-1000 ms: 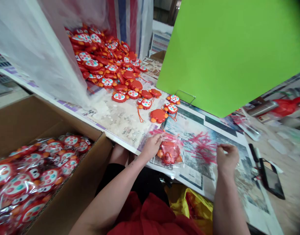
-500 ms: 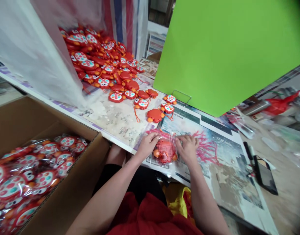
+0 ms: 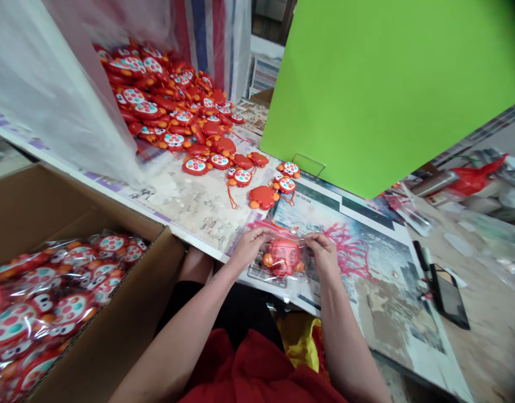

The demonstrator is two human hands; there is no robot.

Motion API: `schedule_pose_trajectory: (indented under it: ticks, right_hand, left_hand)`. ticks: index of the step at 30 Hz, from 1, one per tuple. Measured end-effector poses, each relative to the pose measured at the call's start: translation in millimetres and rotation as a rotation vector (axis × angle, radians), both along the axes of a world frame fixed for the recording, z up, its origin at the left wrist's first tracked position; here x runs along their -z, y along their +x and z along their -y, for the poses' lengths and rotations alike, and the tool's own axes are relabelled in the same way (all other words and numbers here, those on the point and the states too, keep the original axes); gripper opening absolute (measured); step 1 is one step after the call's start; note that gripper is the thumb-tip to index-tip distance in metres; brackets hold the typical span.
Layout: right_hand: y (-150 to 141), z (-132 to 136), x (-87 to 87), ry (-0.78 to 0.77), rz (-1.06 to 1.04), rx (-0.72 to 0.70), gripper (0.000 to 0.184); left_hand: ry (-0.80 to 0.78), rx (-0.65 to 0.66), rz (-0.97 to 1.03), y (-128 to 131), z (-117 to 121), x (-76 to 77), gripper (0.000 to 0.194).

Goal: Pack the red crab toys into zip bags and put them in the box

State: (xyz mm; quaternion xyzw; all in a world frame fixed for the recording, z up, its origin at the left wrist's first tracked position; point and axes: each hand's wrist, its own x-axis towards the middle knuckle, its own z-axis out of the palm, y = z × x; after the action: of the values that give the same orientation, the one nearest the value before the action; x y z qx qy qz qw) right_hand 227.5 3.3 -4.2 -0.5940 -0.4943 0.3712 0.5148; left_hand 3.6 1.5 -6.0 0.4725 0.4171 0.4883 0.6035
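A red and orange crab-shaped toy in a clear plastic bag (image 3: 282, 256) is lifted a little above the table's near edge. My left hand (image 3: 248, 244) pinches the bag's left top corner and my right hand (image 3: 323, 251) pinches its right top corner, fingers closed on the plastic. Under the bag lies a stack of flat clear bags (image 3: 268, 274). Several loose crab toys (image 3: 261, 196) lie just beyond my hands, and a big heap of them (image 3: 165, 106) fills the far left of the table.
An open cardboard box (image 3: 127, 313) at the lower left holds several bagged toys (image 3: 51, 302). A green board (image 3: 387, 95) stands upright at the back right. A dark phone (image 3: 448, 296) lies at the right. White plastic sheeting (image 3: 60, 95) hangs at the left.
My right hand came in from the right and took hold of the bag's right side. Both hands have lifted the bagged toy off the bag stack.
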Motion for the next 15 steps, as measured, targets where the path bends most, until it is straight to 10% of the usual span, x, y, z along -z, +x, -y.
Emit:
schedule_pose_trajectory:
  ticks: [15]
  right_hand:
    - [-10.2, 2.9, 2.9, 0.047, -0.027, -0.155, 0.034]
  left_hand:
    - [0.029, -0.102, 0.064, -0.2, 4.6, 2.1, 0.02]
